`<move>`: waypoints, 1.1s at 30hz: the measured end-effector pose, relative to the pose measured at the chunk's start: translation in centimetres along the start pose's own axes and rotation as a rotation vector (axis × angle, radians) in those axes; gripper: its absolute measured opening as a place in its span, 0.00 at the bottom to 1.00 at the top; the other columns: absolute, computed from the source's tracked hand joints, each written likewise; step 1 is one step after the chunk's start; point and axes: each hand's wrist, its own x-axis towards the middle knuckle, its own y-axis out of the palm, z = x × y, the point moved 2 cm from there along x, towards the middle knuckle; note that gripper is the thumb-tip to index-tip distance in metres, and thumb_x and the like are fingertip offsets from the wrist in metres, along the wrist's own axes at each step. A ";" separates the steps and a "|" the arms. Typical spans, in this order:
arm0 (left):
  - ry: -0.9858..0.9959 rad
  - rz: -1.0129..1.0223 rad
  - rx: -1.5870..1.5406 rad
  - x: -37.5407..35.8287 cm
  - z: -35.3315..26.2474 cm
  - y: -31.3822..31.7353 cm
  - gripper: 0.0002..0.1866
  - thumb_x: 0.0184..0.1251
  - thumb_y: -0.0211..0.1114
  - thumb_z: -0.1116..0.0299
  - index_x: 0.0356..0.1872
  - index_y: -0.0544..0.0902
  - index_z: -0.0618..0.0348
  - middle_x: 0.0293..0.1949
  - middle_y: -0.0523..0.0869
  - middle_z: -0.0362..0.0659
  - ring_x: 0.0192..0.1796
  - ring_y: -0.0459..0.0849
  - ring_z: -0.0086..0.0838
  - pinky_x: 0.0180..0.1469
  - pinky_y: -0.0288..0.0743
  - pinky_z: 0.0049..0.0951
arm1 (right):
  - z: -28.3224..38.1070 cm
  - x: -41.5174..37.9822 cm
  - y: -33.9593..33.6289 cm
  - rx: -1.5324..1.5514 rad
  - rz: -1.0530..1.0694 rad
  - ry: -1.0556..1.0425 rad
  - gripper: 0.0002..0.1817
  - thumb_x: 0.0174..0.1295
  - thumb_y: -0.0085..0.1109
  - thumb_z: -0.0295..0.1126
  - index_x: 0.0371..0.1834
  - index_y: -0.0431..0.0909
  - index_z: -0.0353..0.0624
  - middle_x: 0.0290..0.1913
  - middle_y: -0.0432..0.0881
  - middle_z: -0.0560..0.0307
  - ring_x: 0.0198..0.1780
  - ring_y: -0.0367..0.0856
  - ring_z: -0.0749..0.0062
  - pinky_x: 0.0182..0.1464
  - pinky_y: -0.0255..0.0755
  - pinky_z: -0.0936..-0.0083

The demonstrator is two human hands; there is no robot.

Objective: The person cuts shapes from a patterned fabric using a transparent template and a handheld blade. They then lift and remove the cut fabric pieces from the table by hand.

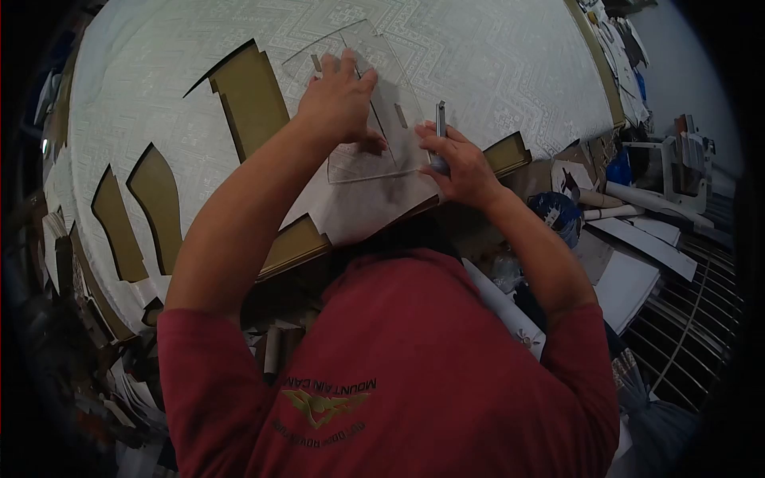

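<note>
White patterned fabric (510, 72) covers the table in front of me. On it lies a clear plastic template (358, 169) with dark lines and small tan strips. My left hand (339, 103) rests on the template, fingers spread and thumb apart. At the template's lower right corner is my right hand (462, 163), its fingers closed round a grey utility knife (441, 119) that points away from me. The knife's lower part is hidden in the hand. Left of the template, a cut-out opening (251, 103) in the fabric shows an olive-brown surface beneath.
Two curved cut-outs (155, 199) are at the fabric's left side. More olive-brown surface (299, 243) shows along the near edge. At right stand a metal rack (693, 319), white boards (625, 291), rolls (653, 199) and a blue plastic bag (555, 215). Scraps crowd the left side.
</note>
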 end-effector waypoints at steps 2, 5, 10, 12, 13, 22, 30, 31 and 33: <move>-0.032 0.091 0.016 0.7 -0.3 -0.2 0.62 0.32 0.89 0.35 0.73 0.72 0.53 0.78 0.63 0.63 0.79 0.62 0.63 0.73 0.72 0.57 | -0.1 -0.1 0.2 0.014 -0.023 -0.003 0.24 0.58 0.75 0.26 0.57 0.76 0.40 0.68 0.82 0.48 0.74 0.75 0.45 0.72 0.74 0.57; -0.079 0.182 0.051 1.4 -0.4 0.2 0.67 0.32 0.88 0.34 0.78 0.67 0.51 0.81 0.58 0.64 0.82 0.58 0.65 0.75 0.70 0.58 | -0.1 -0.2 0.5 0.069 -0.070 0.004 0.24 0.58 0.75 0.24 0.56 0.76 0.41 0.69 0.82 0.48 0.75 0.75 0.45 0.72 0.73 0.57; -0.124 0.232 0.122 1.3 -0.6 0.1 0.75 0.32 0.87 0.31 0.84 0.57 0.47 0.84 0.54 0.63 0.83 0.53 0.66 0.77 0.68 0.56 | -0.3 -0.7 1.1 0.111 -0.144 -0.006 0.24 0.57 0.75 0.24 0.56 0.76 0.42 0.67 0.83 0.48 0.73 0.75 0.45 0.72 0.73 0.57; -0.111 0.238 0.135 1.2 -0.7 0.0 0.76 0.32 0.87 0.30 0.85 0.54 0.46 0.85 0.51 0.61 0.84 0.52 0.64 0.78 0.66 0.54 | -0.4 -1.0 1.3 0.102 -0.173 -0.023 0.25 0.56 0.76 0.25 0.57 0.76 0.43 0.65 0.84 0.49 0.71 0.77 0.45 0.71 0.74 0.56; -0.119 0.247 0.140 1.0 -0.9 0.0 0.76 0.32 0.87 0.30 0.85 0.54 0.46 0.85 0.51 0.61 0.84 0.52 0.64 0.78 0.66 0.54 | -0.5 -1.3 1.3 0.123 -0.245 -0.030 0.24 0.57 0.76 0.25 0.56 0.78 0.43 0.63 0.85 0.48 0.67 0.81 0.46 0.66 0.77 0.57; -0.145 0.280 0.170 1.3 -1.1 -0.1 0.77 0.33 0.87 0.31 0.86 0.52 0.45 0.86 0.48 0.60 0.85 0.51 0.63 0.80 0.64 0.54 | 0.4 -5.3 -4.8 0.251 -0.108 0.139 0.15 0.62 0.72 0.21 0.52 0.86 0.40 0.40 0.86 0.50 0.43 0.87 0.60 0.48 0.79 0.72; -0.165 0.313 0.237 1.0 -2.8 -1.5 0.76 0.33 0.88 0.33 0.86 0.53 0.46 0.86 0.50 0.58 0.85 0.49 0.63 0.80 0.63 0.56 | -1.0 -4.7 -4.6 0.349 -0.117 0.134 0.10 0.69 0.68 0.23 0.52 0.86 0.36 0.43 0.88 0.52 0.40 0.86 0.72 0.44 0.78 0.75; -0.167 0.313 0.233 0.9 -3.0 -1.8 0.76 0.33 0.88 0.33 0.86 0.53 0.46 0.86 0.50 0.58 0.85 0.49 0.63 0.80 0.63 0.56 | -1.1 -4.7 -4.7 0.382 -0.071 0.207 0.09 0.71 0.66 0.23 0.52 0.85 0.36 0.45 0.88 0.52 0.40 0.86 0.74 0.43 0.79 0.76; -0.159 0.308 0.250 0.6 -3.1 -2.1 0.75 0.33 0.86 0.31 0.85 0.55 0.46 0.86 0.52 0.55 0.86 0.50 0.59 0.80 0.64 0.55 | -1.0 -4.6 -4.7 0.415 -0.021 0.282 0.09 0.73 0.64 0.23 0.53 0.85 0.35 0.46 0.89 0.53 0.41 0.86 0.77 0.42 0.80 0.77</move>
